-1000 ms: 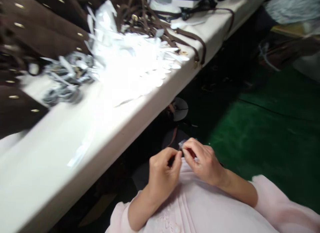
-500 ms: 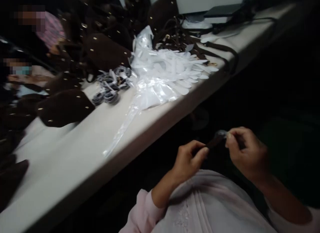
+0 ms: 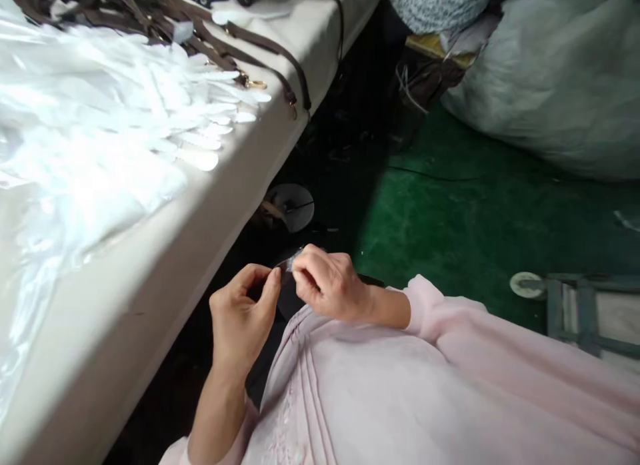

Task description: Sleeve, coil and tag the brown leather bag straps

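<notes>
Over my lap, both hands pinch a small dark brown strap (image 3: pixel 284 265) whose far part is wrapped in clear plastic. My left hand (image 3: pixel 243 315) is closed, thumb against forefinger on the strap's brown end. My right hand (image 3: pixel 333 285) is closed in a curled grip at the plastic-wrapped end, and its fingers hide most of that part. On the table to the left lies a heap of white strips with rounded ends (image 3: pixel 200 160), mixed with shiny clear plastic. Behind it are brown straps (image 3: pixel 265 46) with a gold clasp (image 3: pixel 256 84).
The pale table (image 3: pixel 165 278) runs diagonally along my left side. Green floor (image 3: pixel 450 218) lies to the right, with a large whitish sack (image 3: pixel 565 85) at the back. A metal frame with a caster wheel (image 3: pixel 527 285) stands at the right edge.
My view has swung right and down, bringing the green floor and sack into sight. My hands have come closer together, still pinching the strap, and less of it shows.
</notes>
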Action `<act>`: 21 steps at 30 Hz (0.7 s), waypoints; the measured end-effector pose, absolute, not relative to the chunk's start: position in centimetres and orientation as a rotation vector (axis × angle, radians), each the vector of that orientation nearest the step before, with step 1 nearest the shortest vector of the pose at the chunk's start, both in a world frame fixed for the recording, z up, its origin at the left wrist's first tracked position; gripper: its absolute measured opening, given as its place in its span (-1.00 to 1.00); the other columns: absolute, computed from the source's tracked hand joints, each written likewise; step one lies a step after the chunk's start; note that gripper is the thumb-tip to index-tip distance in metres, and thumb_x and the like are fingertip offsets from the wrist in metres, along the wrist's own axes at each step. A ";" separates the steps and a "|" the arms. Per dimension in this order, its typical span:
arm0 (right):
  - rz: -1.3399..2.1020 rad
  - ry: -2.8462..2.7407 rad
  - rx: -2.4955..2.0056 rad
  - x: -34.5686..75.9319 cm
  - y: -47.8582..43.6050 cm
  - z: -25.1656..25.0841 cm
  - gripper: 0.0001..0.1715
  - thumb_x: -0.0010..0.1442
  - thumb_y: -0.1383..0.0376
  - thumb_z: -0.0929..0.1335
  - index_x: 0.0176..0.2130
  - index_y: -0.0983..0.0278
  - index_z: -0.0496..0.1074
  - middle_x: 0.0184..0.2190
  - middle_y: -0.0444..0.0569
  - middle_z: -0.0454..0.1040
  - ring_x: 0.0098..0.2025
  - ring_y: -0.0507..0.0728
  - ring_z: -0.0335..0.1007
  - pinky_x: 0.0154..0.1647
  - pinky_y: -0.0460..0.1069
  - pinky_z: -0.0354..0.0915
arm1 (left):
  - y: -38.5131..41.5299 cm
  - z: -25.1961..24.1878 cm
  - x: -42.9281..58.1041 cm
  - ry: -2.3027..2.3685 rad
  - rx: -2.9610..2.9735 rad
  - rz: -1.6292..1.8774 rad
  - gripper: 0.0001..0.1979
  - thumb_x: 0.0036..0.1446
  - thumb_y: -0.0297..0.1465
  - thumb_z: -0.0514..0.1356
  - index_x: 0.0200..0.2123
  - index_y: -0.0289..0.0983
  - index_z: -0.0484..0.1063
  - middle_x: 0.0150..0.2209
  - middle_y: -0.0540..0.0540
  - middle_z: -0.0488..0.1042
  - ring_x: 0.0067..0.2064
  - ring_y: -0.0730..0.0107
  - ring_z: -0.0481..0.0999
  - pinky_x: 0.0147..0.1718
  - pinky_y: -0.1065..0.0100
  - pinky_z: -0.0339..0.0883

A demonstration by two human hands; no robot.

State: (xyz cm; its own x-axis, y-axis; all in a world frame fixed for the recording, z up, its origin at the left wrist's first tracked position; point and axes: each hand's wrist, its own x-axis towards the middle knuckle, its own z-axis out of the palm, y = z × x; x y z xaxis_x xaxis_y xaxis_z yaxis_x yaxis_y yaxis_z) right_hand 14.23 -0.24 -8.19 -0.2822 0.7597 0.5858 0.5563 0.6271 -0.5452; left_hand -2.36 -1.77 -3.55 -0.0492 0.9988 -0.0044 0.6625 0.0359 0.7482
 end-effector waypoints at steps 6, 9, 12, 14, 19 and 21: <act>0.246 -1.980 -1.016 12.5 -1.1 -9.2 -0.86 0.34 0.39 0.22 -0.31 0.26 0.26 -0.47 -0.17 0.36 -0.48 -0.03 0.28 -0.46 -0.10 0.16 | -5.8 -5.0 -4.1 1.779 1.278 0.913 -0.79 0.06 -0.25 0.38 -0.43 -0.26 0.51 -0.51 0.04 0.45 -0.48 0.47 0.38 -0.51 0.48 0.24; 0.252 -1.982 -0.944 11.9 -1.4 -9.2 -0.88 0.34 0.36 0.24 -0.30 0.27 0.27 -0.46 -0.19 0.36 -0.50 -0.05 0.28 -0.50 -0.10 0.13 | -8.2 -4.5 -4.9 1.904 1.254 0.902 -0.80 0.05 -0.25 0.41 -0.36 -0.25 0.54 -0.44 0.04 0.50 -0.45 0.48 0.40 -0.49 0.47 0.23; 0.275 -1.951 -0.891 11.4 -2.1 -8.7 -0.90 0.34 0.36 0.25 -0.28 0.28 0.28 -0.45 -0.19 0.38 -0.49 -0.06 0.30 -0.52 -0.10 0.13 | -8.8 -3.7 -5.0 1.976 1.320 0.871 -0.79 0.05 -0.24 0.40 -0.34 -0.25 0.56 -0.43 0.03 0.53 -0.44 0.48 0.41 -0.47 0.46 0.25; 0.306 -1.924 -0.864 11.1 -2.4 -8.3 -0.95 0.33 0.36 0.26 -0.24 0.30 0.29 -0.42 -0.18 0.41 -0.46 -0.06 0.33 -0.50 -0.10 0.16 | -8.2 -3.3 -4.8 1.967 1.344 0.869 -0.80 0.07 -0.24 0.39 -0.35 -0.25 0.55 -0.45 0.03 0.52 -0.44 0.47 0.40 -0.45 0.46 0.27; 0.380 -1.931 -0.872 11.3 -2.0 -8.0 -0.93 0.37 0.36 0.22 -0.19 0.29 0.27 -0.39 -0.14 0.44 -0.43 -0.04 0.38 -0.44 -0.10 0.22 | -5.6 -3.5 -3.6 1.906 1.400 0.894 -0.80 0.11 -0.24 0.35 -0.36 -0.27 0.54 -0.46 0.03 0.47 -0.45 0.47 0.39 -0.47 0.46 0.27; 0.466 -1.934 -0.937 11.9 -1.3 -7.9 -0.89 0.39 0.34 0.19 -0.23 0.27 0.24 -0.40 -0.13 0.43 -0.42 -0.03 0.38 -0.43 -0.10 0.23 | -4.9 -3.5 -2.9 1.880 1.433 0.922 -0.80 0.12 -0.25 0.35 -0.37 -0.28 0.53 -0.47 0.03 0.45 -0.46 0.47 0.38 -0.49 0.46 0.26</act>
State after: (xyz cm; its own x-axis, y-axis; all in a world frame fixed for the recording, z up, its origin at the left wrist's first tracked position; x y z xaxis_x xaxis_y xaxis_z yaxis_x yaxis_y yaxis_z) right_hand 11.91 -1.31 -7.88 -0.2995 0.7665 0.5681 0.4237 0.6404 -0.6406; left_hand -2.90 -4.91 -3.52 -0.2412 0.9693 -0.0473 0.5561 0.1780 0.8119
